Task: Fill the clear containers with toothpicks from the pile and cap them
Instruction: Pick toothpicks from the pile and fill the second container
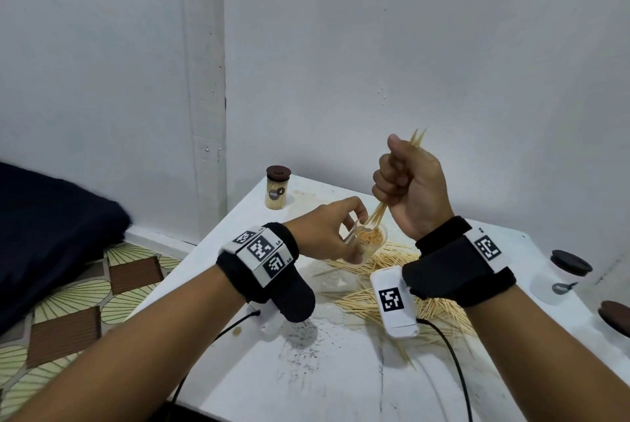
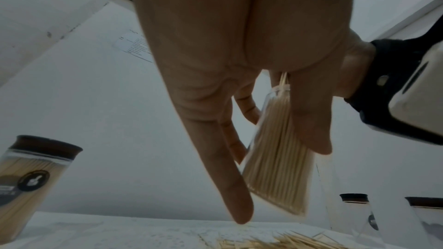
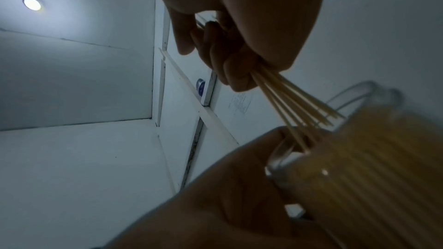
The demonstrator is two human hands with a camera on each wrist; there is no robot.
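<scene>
My left hand [image 1: 341,234] grips a clear open container [image 1: 371,241], tilted and packed nearly full of toothpicks, just above the table. In the left wrist view the container [image 2: 280,149] sits between thumb and fingers. My right hand [image 1: 402,179] is a fist around a small bundle of toothpicks [image 1: 378,213], their lower tips at the container's mouth. The right wrist view shows the bundle [image 3: 299,105] fanning from the right hand [image 3: 227,54] into the container [image 3: 359,158]. The loose toothpick pile [image 1: 361,302] lies on the white table [image 1: 306,370] beneath both hands.
A capped container full of toothpicks [image 1: 278,188] stands at the table's far left corner by the wall. Two dark-capped clear containers [image 1: 566,271] [image 1: 617,317] stand at the right edge. Cables run off the front edge. A dark cushion [image 1: 51,234] lies left of the table.
</scene>
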